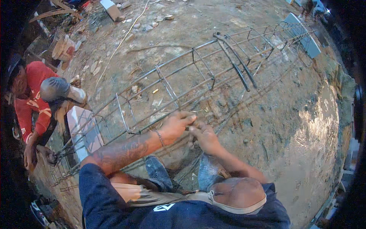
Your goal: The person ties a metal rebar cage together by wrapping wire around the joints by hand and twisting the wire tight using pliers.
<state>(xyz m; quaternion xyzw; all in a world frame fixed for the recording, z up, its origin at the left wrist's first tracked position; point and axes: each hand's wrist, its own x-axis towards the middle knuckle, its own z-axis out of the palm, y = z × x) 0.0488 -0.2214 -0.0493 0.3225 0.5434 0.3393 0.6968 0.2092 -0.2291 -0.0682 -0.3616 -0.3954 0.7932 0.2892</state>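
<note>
1. Wire cage (212,80): runs diagonally over the muddy ground (282,126), lower left to upper right.
2. Left hand (178,124): at the cage's near side; fingers curled, tips drawn together. Contents: cannot tell.
3. Right hand (206,138): just beside the left; fingers bent inward, nearly closed. Contents: cannot tell.
4. Step in hand (judged): two-handed fine work beside the near bars.
5. Next move (judged): calls for a precise pinch and a steady cage.
6. Black bars (232,63): lie across the cage.
7. White block (85,133): by the cage's left end, near a co-worker's hand (46,154).
</note>
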